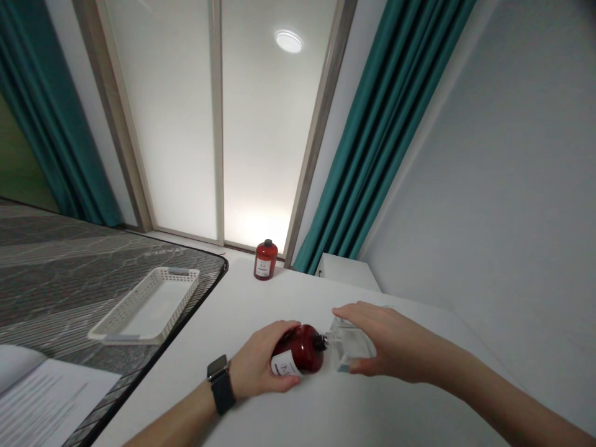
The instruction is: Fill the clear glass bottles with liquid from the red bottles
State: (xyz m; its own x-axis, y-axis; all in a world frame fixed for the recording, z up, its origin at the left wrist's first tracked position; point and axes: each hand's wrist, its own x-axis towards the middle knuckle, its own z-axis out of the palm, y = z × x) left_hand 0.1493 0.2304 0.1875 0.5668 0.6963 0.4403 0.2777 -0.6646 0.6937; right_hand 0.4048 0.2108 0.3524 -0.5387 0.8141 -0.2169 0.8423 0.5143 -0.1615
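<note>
My left hand (257, 361), with a black watch on the wrist, is closed around a dark red bottle (308, 349) with a white label. The bottle lies tilted to the right, its black neck pointing at a clear glass bottle (348, 343). My right hand (388, 340) grips that glass bottle from the right side, its narrow neck turned left. The two necks meet mouth to mouth or nearly so; I cannot tell whether liquid passes between them. Another red bottle (265, 261) with a dark top and a white label stands upright at the table's far edge.
Both hands are over a white table (218, 335). To the left, a dark patterned surface (60, 261) holds a white perforated basket (125, 339) and an open booklet (56, 403). Behind are a white cabinet (349, 272), frosted glass doors (274, 143) and a teal curtain (372, 136).
</note>
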